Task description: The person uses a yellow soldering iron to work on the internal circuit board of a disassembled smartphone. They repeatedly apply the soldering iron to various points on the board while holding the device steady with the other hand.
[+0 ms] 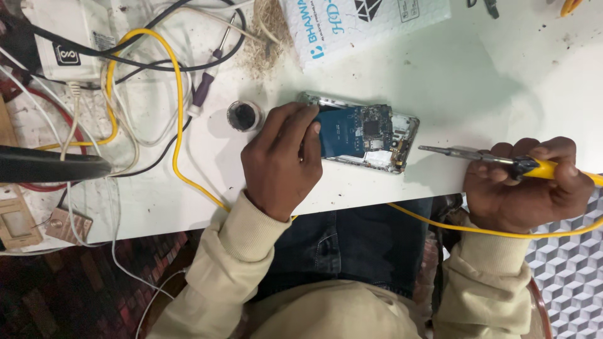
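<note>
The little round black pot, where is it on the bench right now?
In the head view the small round pot sits on the white table, just left of the opened phone and directly above the left hand, beside the purple-handled tool.
</note>
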